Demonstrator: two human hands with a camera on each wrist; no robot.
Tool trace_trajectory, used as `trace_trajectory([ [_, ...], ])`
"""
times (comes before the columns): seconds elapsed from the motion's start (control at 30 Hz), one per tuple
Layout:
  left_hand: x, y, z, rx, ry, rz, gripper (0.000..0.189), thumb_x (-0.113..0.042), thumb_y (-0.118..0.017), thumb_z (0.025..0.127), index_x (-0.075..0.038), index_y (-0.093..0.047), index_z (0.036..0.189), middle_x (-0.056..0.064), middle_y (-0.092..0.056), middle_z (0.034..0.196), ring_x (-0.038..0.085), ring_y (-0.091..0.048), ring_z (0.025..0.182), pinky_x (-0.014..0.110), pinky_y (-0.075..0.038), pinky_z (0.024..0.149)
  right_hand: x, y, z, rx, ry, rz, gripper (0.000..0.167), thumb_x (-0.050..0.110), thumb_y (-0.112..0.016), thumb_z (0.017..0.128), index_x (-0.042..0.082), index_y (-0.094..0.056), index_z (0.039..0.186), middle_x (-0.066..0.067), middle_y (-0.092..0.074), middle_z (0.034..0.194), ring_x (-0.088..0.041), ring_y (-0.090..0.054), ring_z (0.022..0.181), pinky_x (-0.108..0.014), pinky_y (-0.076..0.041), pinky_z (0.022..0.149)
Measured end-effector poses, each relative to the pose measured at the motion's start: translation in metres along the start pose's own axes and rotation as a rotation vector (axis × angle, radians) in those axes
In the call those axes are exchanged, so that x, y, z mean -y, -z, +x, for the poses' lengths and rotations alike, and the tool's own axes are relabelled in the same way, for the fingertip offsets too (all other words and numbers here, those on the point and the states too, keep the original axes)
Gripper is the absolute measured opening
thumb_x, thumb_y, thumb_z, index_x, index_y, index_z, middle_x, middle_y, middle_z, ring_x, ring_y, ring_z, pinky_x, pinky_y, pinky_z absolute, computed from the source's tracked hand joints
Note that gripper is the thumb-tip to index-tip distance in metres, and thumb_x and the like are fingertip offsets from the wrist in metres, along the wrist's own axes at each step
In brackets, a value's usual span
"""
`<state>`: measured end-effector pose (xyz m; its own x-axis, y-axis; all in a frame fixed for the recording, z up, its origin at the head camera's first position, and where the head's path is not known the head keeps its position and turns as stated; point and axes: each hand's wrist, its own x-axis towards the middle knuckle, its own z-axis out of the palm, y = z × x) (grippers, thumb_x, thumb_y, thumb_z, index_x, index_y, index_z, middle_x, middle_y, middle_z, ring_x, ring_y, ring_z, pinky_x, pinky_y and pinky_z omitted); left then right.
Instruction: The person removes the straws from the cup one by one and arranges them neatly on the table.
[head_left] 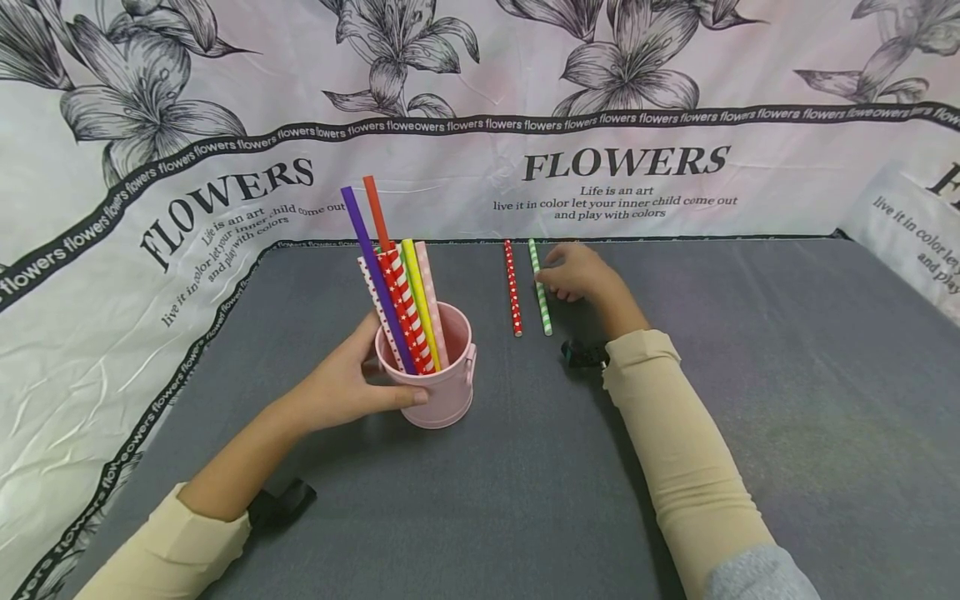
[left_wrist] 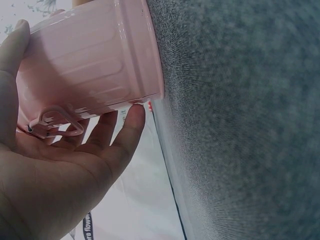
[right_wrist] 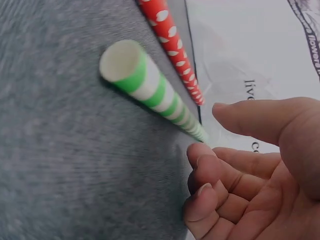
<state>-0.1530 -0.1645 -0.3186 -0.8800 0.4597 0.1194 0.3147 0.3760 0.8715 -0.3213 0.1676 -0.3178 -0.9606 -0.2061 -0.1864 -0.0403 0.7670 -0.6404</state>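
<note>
Striped straw (head_left: 542, 297), just right of frame centre, looks light, stiff, crushable: pinch gently mid-length; right hand (head_left: 579, 273) ungripped, left hand (head_left: 345, 379) grasping bucket (head_left: 444, 397).

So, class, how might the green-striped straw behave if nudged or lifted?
The green-striped straw would probably roll when nudged, being round. Its hollow opening suggests lightness. It lies straight, so it seems fairly stiff.

The wrist views are dim, partly blurred.
</note>
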Motion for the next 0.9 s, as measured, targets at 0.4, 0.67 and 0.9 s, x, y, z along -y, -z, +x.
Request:
trace_trajectory([
  [0.4,0.000,0.000,0.000,0.001,0.000,0.001,0.095,-0.023,-0.087,0.078,-0.022,-0.027,0.153,0.004,-0.047,0.141,0.028,-0.049,0.128,0.054,-0.050,0.097,0.028,0.008,-0.014,0.014,0.126,0.112,0.042,0.022,-0.062,0.099,-0.002,-0.055,0.134,-0.012,-0.063,0.083,-0.017,-0.055,0.059,-0.032,-0.049,0.061],
  [0.67,0.000,0.000,0.000,0.000,-0.011,-0.002,0.095,-0.023,-0.087,0.079,-0.021,-0.027,0.153,0.004,-0.048,0.141,0.028,-0.050,0.127,0.054,-0.049,0.098,0.073,0.007,-0.041,0.050,0.355,0.173,0.029,0.026,-0.063,0.099,0.004,-0.068,0.117,-0.009,-0.064,0.095,-0.028,-0.061,0.081,-0.036,-0.053,0.070],
  [0.9,0.001,0.000,0.000,0.004,-0.018,-0.006,0.095,-0.023,-0.086,0.079,-0.021,-0.027,0.153,0.004,-0.048,0.141,0.028,-0.051,0.128,0.055,-0.049,0.098,0.106,-0.001,-0.065,0.106,0.494,0.189,0.025,0.027,-0.065,0.098,0.007,-0.072,0.112,-0.008,-0.067,0.103,-0.027,-0.065,0.089,-0.043,-0.055,0.075],
])
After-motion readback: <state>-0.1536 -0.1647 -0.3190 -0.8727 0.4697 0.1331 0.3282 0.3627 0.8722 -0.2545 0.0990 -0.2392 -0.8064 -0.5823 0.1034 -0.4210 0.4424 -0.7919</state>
